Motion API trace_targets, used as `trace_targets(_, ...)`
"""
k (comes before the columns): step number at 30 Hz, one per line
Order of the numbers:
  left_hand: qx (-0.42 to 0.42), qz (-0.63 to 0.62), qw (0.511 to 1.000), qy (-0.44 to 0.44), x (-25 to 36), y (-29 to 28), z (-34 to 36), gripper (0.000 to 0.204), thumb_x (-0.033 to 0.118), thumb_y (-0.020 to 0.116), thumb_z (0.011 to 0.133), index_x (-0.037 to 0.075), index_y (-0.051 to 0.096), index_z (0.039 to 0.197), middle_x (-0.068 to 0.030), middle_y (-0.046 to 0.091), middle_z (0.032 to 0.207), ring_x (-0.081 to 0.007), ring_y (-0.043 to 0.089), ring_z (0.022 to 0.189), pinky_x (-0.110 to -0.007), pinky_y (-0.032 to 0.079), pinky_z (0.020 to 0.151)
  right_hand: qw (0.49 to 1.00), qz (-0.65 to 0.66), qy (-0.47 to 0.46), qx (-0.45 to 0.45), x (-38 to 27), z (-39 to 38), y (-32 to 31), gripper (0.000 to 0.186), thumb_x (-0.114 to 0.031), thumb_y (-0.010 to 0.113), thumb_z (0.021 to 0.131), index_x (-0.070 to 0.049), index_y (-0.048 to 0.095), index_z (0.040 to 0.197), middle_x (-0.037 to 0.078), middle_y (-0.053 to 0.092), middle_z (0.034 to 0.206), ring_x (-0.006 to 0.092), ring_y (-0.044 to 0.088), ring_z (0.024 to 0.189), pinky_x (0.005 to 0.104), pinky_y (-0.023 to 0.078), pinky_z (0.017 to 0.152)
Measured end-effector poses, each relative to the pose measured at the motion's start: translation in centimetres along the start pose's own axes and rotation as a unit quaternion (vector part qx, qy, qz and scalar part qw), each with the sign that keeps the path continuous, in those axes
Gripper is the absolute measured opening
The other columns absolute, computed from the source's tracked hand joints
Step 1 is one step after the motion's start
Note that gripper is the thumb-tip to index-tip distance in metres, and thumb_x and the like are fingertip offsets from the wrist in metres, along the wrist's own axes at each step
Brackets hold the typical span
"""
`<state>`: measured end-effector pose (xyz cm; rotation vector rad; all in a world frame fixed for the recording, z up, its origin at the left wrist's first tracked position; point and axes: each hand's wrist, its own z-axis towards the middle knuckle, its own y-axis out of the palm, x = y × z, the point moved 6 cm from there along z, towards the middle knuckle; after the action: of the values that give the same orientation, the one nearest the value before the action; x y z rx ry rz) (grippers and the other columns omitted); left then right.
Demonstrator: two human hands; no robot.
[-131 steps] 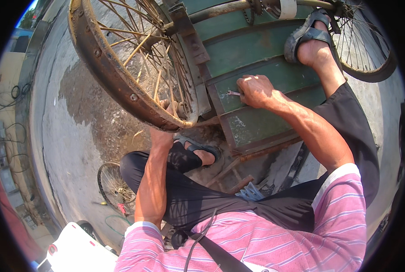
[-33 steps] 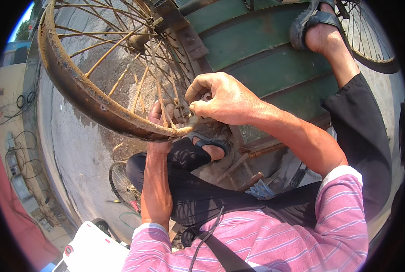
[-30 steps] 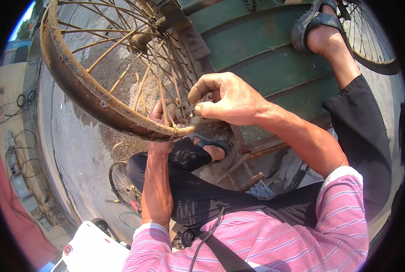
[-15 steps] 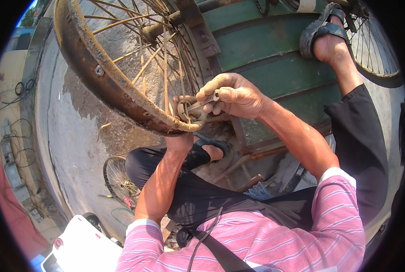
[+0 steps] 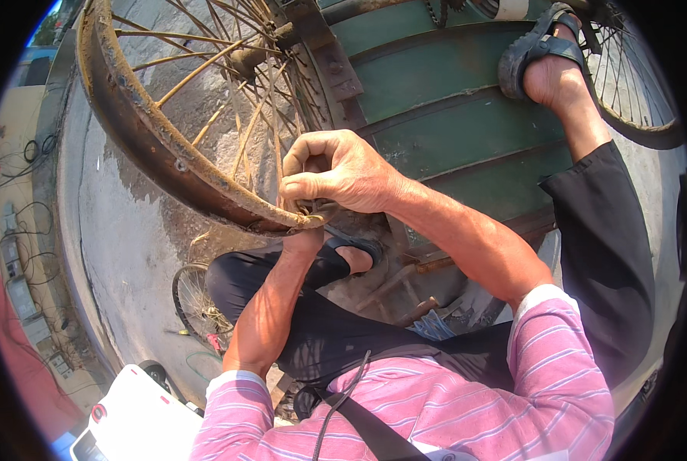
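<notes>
A rusty, dirt-caked spoked wheel rim (image 5: 176,164) with no tyre on it stands at the upper left. At the rim's lower end my left hand (image 5: 303,240) is closed around it from below; most of its fingers are hidden behind the rim and my right hand. My right hand (image 5: 337,170) is just above, thumb and forefinger pinched together beside the lowest spokes (image 5: 276,146). Whatever lies between those fingertips is hidden by the hand itself. The wheel's hub (image 5: 245,61) joins a rusty axle bar.
A green ribbed metal panel (image 5: 443,138) lies beyond my right arm, my sandalled right foot (image 5: 539,69) against its far edge. Another spoked wheel (image 5: 628,77) is at the far right, a smaller one (image 5: 197,300) by my left knee. A white, rounded object (image 5: 139,419) stands lower left.
My right hand has moved left and closer to the spokes, turning its back upward. The thin metal piece seen in its fingers before is now out of sight. My left hand stays at the rim.
</notes>
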<state>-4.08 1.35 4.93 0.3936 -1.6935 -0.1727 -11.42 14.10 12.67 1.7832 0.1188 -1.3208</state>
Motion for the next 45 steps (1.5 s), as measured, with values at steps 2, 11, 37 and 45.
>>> trace_targets(2, -0.001, 0.088, 0.996, 0.018, 0.5, 0.0, -0.2, 0.046, 0.043, 0.052, 0.113, 0.007, 0.051, 0.142, -0.0077, 0.061, 0.131, -0.0198, 0.067, 0.115, -0.033, 0.059, 0.092, 1.0, -0.02, 0.004, 0.001, -0.2, -0.4, 0.7, 0.021, -0.013, 0.084, 0.097, 0.002, 0.074, 0.107, 0.005, 0.077, 0.097, 0.0087, 0.07, 0.091, 0.0271, 0.059, 0.082)
trace_targets(11, -0.019, 0.251, 0.965, 0.068, 2.3, 0.4, 0.4, 0.036, 0.017, 0.079, 0.096, 0.002, 0.063, 0.125, -0.0058, 0.073, 0.109, -0.0134, 0.069, 0.098, -0.032, 0.058, 0.088, 0.99, -0.011, -0.122, 0.073, -0.4, -2.5, -1.6, 0.026, -0.024, 0.08, 0.102, -0.001, 0.074, 0.112, 0.003, 0.076, 0.101, 0.0081, 0.067, 0.089, 0.024, 0.055, 0.081)
trace_targets(37, -0.017, 0.278, 0.959, 0.046, 1.0, -2.6, 1.6, 0.038, 0.01, 0.077, 0.092, 0.001, 0.065, 0.127, -0.0122, 0.069, 0.111, -0.0234, 0.069, 0.102, -0.039, 0.055, 0.088, 0.931, -0.229, -0.28, 0.05, -4.0, -5.1, 0.6, 0.017, 0.004, 0.062, 0.106, 0.004, 0.067, 0.121, 0.01, 0.071, 0.106, 0.0163, 0.07, 0.099, 0.0332, 0.058, 0.086)
trace_targets(45, -0.078, 0.36, 0.926, 0.082, 2.4, -1.3, 1.2, 0.024, 0.022, 0.061, 0.111, 0.005, 0.067, 0.126, -0.0057, 0.067, 0.12, -0.0136, 0.064, 0.11, -0.031, 0.056, 0.088, 0.772, -0.426, -0.461, 0.101, -5.4, -6.6, 2.4, 0.025, 0.01, 0.072, 0.09, 0.002, 0.071, 0.114, 0.016, 0.074, 0.099, 0.0297, 0.073, 0.083, 0.0368, 0.06, 0.073)
